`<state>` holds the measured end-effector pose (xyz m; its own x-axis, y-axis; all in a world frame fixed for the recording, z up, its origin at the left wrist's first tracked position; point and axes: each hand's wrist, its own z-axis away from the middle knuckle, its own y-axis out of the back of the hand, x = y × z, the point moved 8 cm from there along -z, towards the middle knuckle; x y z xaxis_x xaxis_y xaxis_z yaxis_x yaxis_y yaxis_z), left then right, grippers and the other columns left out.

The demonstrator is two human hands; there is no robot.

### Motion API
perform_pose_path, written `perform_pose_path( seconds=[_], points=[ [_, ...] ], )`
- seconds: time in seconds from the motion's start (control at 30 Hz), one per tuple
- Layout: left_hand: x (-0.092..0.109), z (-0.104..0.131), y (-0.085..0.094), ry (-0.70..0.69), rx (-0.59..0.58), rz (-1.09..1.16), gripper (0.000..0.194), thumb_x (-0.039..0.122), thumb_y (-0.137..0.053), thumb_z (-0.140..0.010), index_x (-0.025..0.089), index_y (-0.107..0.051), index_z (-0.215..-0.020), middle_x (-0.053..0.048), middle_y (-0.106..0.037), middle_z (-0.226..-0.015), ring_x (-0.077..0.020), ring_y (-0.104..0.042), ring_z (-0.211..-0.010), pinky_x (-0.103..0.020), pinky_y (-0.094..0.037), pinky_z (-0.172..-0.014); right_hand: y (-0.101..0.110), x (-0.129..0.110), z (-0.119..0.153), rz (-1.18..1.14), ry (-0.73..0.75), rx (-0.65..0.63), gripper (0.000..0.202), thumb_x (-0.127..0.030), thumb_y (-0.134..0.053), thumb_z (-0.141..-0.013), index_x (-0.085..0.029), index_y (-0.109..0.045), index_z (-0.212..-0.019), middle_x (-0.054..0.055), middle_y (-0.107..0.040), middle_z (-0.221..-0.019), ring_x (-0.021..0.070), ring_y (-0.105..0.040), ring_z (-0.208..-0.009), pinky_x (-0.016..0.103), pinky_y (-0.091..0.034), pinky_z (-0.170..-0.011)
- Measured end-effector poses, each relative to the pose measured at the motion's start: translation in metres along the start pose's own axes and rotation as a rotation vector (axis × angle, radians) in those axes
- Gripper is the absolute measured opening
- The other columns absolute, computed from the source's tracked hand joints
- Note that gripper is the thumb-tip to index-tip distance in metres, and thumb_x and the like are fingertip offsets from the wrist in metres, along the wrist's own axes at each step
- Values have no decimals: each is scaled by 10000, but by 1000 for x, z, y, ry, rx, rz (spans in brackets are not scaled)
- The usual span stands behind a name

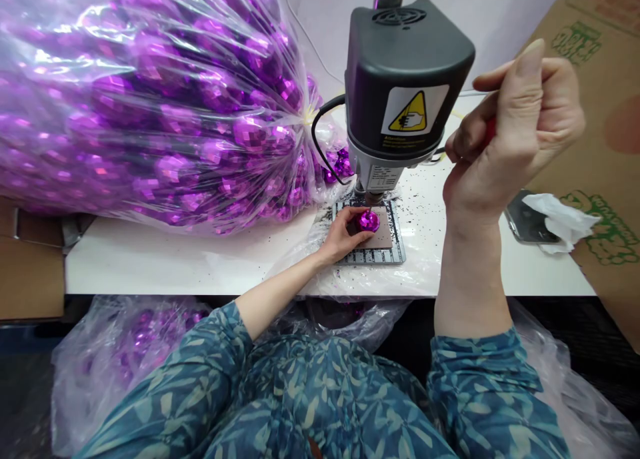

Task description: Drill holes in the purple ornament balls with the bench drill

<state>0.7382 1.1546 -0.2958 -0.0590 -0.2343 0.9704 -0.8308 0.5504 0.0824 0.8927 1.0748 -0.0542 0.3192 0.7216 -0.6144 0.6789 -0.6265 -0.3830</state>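
My left hand (344, 236) grips a shiny purple faceted ball (369, 221) between thumb and fingers. The ball rests on a small tan board (383, 238) lying on the slotted metal base (399, 254) of a bench drill press (405, 79). Directly above the ball is the drill's chuck (374, 198); whether the bit touches the ball I cannot tell. My right hand (517, 122), raised at the drill's right side, is closed around a red-ended lever handle (490, 132), mostly hidden by the fingers.
A huge clear bag (165, 112) of purple balls fills the left of the white table (210, 266). Dark shavings lie around the drill base. To the right are a phone (530, 222), a crumpled tissue (567, 222) and a cardboard box (605, 146). Another plastic bag (120, 366) hangs below the table.
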Motion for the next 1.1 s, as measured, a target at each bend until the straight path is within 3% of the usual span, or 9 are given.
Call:
perform_pose_path(
  seconds=[0.17, 0.37, 0.63, 0.73, 0.87, 1.1],
  points=[
    [0, 1, 0, 0, -3, 1, 531, 333, -888, -757, 203, -611, -1191, -140, -679, -1299, -266, -666, -1186, -458, -496, -1079, 2, -3, 7, -63, 24, 35, 578, -742, -621, -700, -168, -567, -658, -89, -263, -429, 16, -319, -333, 202, -164, -337],
    [-1, 2, 0, 4, -10, -1, 539, 343, -882, -772, 197, -607, -1211, -147, -675, -1314, -269, -666, -1200, -448, -507, -1079, 17, -5, 28, -98, 92, 98, 404, -539, -643, -856, -168, -577, -710, -89, -359, -487, -12, -311, -345, 173, -160, -351],
    [-8, 1, 0, -53, -13, -53, 577, 404, -874, -787, 196, -590, -1245, -142, -664, -1305, -272, -659, -1226, -470, -503, -1107, 29, 0, 45, -105, 276, 106, 387, -500, -620, -927, -171, -521, -749, -83, -377, -561, -35, -254, -348, 151, -193, -352],
    [-8, 1, 0, -64, -18, -61, 571, 409, -870, -794, 198, -589, -1244, -144, -663, -1313, -273, -663, -1223, -472, -512, -1100, 35, 6, 52, -30, 317, 133, 406, -540, -582, -943, -187, -506, -758, -84, -276, -539, -30, -199, -336, 158, -223, -352],
    [-8, 0, 0, -60, -14, -41, 573, 407, -877, -786, 199, -592, -1238, -145, -663, -1316, -270, -665, -1223, -465, -517, -1092, 37, 10, 60, -70, 370, 91, 362, -518, -549, -967, -209, -535, -780, -84, -138, -490, -12, -176, -326, 153, -243, -381],
    [-8, 1, 0, -28, -10, -41, 565, 369, -882, -781, 193, -597, -1235, -144, -671, -1318, -259, -671, -1212, -457, -519, -1093, 36, 6, 65, -143, 460, 2, 240, -382, -487, -1009, -248, -628, -867, -63, -214, -537, -14, -216, -349, 158, -246, -406]
  ],
)
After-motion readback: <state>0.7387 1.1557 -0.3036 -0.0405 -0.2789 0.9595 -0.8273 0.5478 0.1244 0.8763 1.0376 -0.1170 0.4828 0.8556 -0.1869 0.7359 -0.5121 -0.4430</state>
